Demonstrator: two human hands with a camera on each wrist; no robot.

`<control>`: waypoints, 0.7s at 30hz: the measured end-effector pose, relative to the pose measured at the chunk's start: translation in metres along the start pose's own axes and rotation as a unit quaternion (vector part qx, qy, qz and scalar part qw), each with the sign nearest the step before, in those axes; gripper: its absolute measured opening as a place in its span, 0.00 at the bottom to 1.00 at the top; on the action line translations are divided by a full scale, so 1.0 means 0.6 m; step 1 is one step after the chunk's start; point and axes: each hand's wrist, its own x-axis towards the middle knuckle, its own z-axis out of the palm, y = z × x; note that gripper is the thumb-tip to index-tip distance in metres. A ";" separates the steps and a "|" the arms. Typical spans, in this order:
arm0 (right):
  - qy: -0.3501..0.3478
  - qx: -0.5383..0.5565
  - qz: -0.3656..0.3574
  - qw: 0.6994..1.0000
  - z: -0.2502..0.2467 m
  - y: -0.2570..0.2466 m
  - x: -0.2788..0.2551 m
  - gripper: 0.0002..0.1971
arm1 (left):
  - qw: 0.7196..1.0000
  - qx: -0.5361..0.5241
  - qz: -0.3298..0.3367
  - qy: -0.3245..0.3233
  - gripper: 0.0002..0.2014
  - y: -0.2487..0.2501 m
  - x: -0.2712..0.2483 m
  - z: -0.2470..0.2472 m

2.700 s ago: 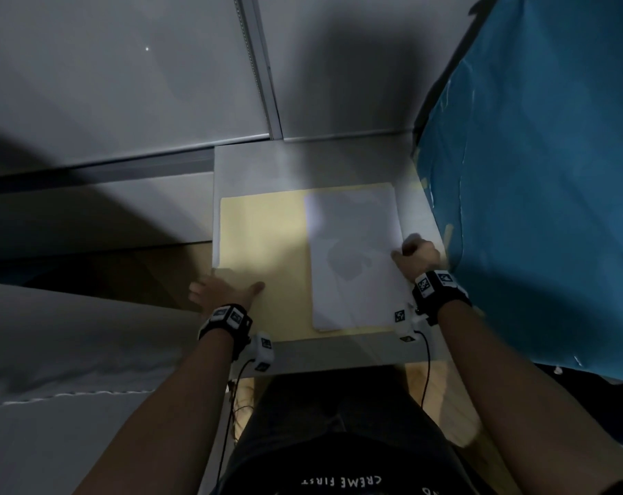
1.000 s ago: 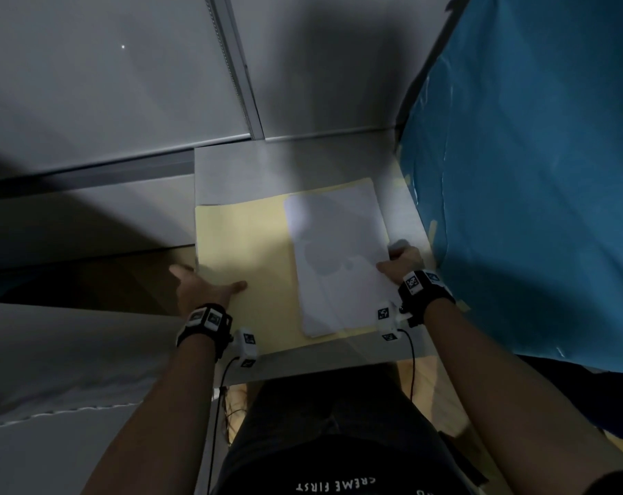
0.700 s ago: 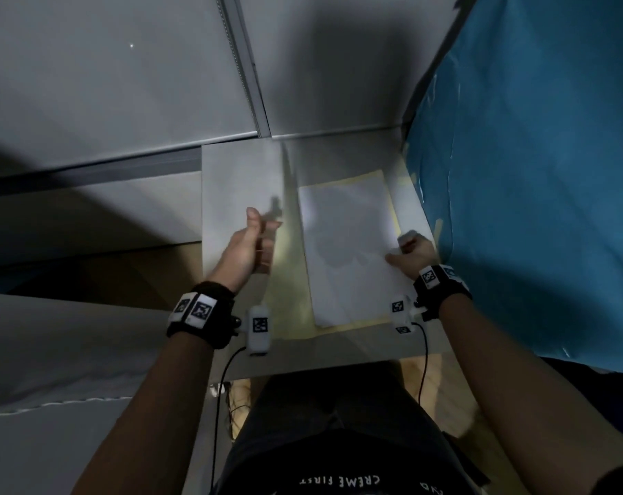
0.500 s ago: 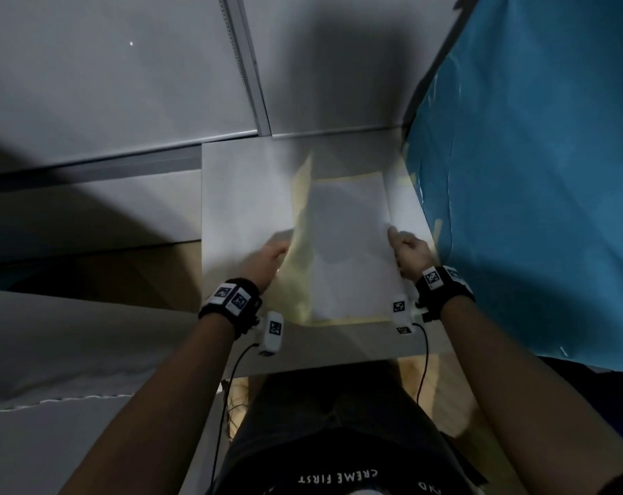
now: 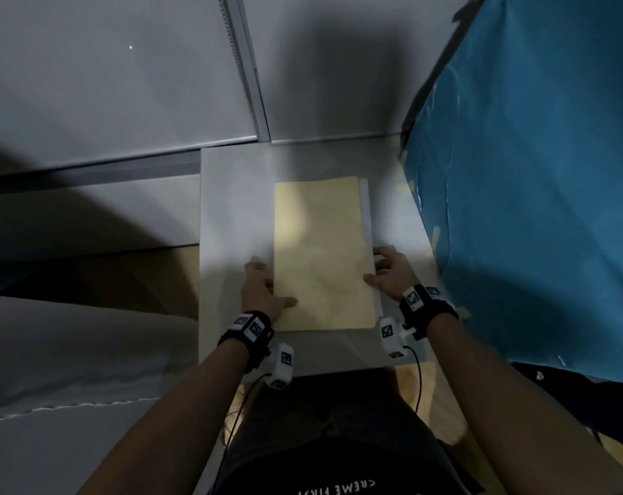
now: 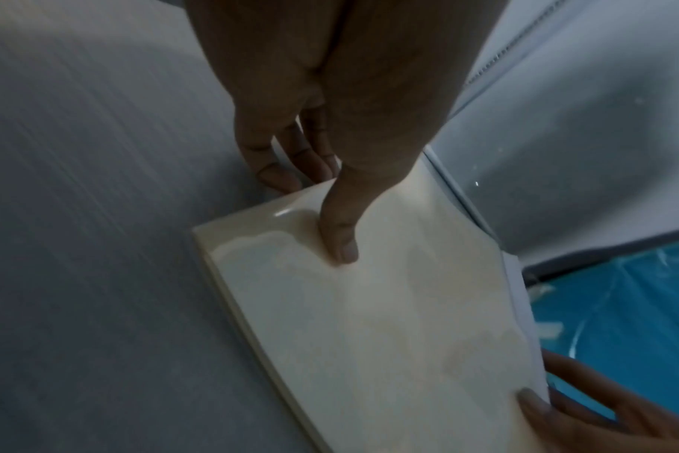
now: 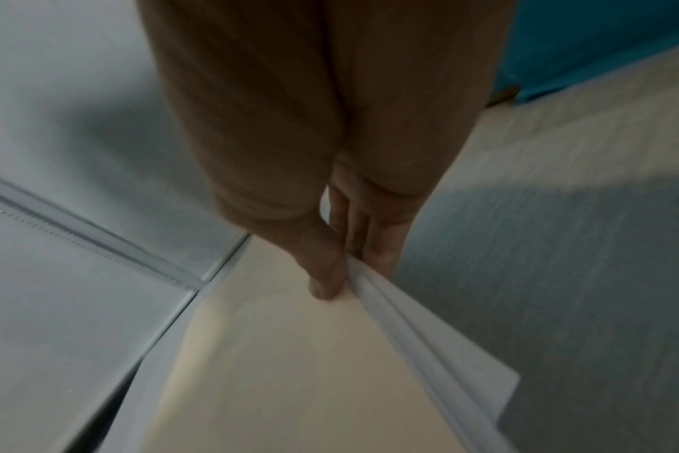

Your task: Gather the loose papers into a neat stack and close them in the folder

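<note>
A cream folder [image 5: 324, 255] lies closed on the small white table [image 5: 231, 209], fold at the left. A thin strip of white papers [image 5: 366, 209] sticks out past its right edge. My left hand [image 5: 272, 284] is at the fold: the thumb presses on the cover [image 6: 388, 321], and the fingers [image 6: 283, 177] lie against the fold's edge. My right hand [image 5: 377, 267] pinches the open right edge, thumb on the cover [image 7: 291, 367] and fingers behind the papers [image 7: 427, 346].
A blue sheet [image 5: 534, 173] hangs close along the table's right side. Grey wall panels with a metal strip [image 5: 245, 73] stand behind the table. A grey surface [image 5: 70, 351] lies lower left. My lap [image 5: 320, 423] is at the near edge.
My left hand lifted the folder's left flap and swung it over to the right onto the papers. The folder now lies closed. My right hand stayed at the right edge.
</note>
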 end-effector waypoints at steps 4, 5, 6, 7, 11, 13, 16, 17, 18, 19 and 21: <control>0.018 -0.012 -0.022 1.000 0.045 -0.050 0.034 0.28 | 0.997 -0.026 0.006 0.066 0.33 0.005 0.005 -0.047; 0.015 -0.008 -0.024 1.000 0.060 -0.068 0.045 0.28 | 0.996 -0.027 0.000 0.083 0.30 0.005 0.011 -0.061; 0.010 -0.001 -0.024 1.000 0.077 -0.081 0.062 0.29 | 0.994 -0.040 -0.003 0.100 0.28 0.007 0.017 -0.075; 0.001 0.003 -0.016 1.000 0.091 -0.095 0.075 0.30 | 0.993 -0.041 -0.011 0.111 0.27 0.007 0.026 -0.088; -0.045 0.017 -0.004 0.999 0.141 -0.148 0.123 0.33 | 0.986 -0.038 -0.033 0.162 0.35 0.006 0.060 -0.130; -0.051 0.006 -0.006 0.999 0.159 -0.162 0.139 0.34 | 0.985 -0.036 -0.037 0.166 0.37 0.006 0.071 -0.141; -0.070 -0.014 -0.009 0.997 0.174 -0.167 0.158 0.35 | 0.985 -0.035 -0.020 0.170 0.34 0.007 0.082 -0.152; -0.077 -0.015 -0.005 0.997 0.173 -0.172 0.156 0.34 | 0.984 -0.040 -0.021 0.173 0.33 0.012 0.078 -0.154; -0.078 -0.010 -0.005 0.997 0.174 -0.167 0.160 0.32 | 0.983 -0.048 -0.018 0.177 0.32 0.012 0.079 -0.156; -0.079 -0.012 -0.004 0.997 0.172 -0.166 0.157 0.30 | 0.982 -0.056 -0.019 0.177 0.31 0.015 0.076 -0.157; -0.081 -0.025 -0.007 0.996 0.165 -0.163 0.151 0.32 | 0.982 -0.063 -0.022 0.178 0.30 0.014 0.075 -0.156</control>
